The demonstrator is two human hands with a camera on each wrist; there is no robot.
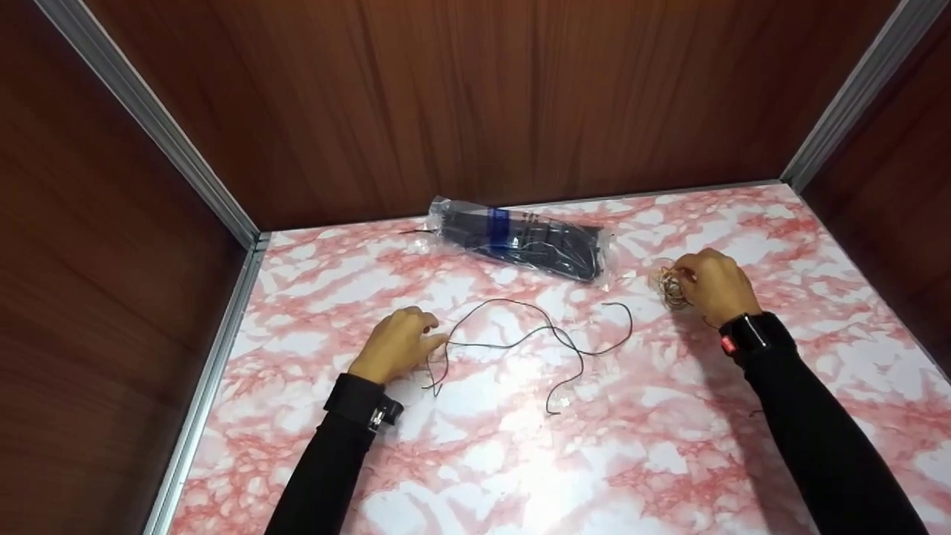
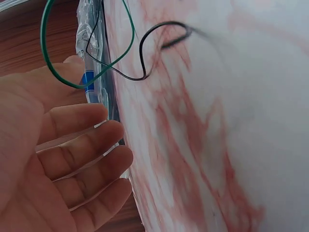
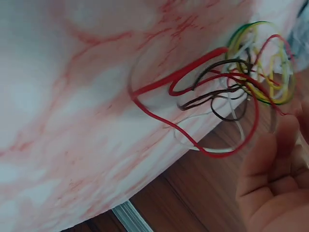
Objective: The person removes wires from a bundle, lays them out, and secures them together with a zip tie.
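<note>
The right hand (image 1: 715,286) pinches a red strand (image 3: 274,102) of the tangle (image 1: 672,288) on the table (image 1: 475,461), partly hiding it. The left hand (image 1: 396,344), fingers loosely apart, is beside dark wires (image 1: 551,327); contact is unclear.

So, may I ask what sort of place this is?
Probably a partitioned work booth: brown wood-grain panels with silver metal trim stand on three sides of a red-and-white marbled tabletop, and the right hand touches tangled, multicoloured thin wires.
</note>
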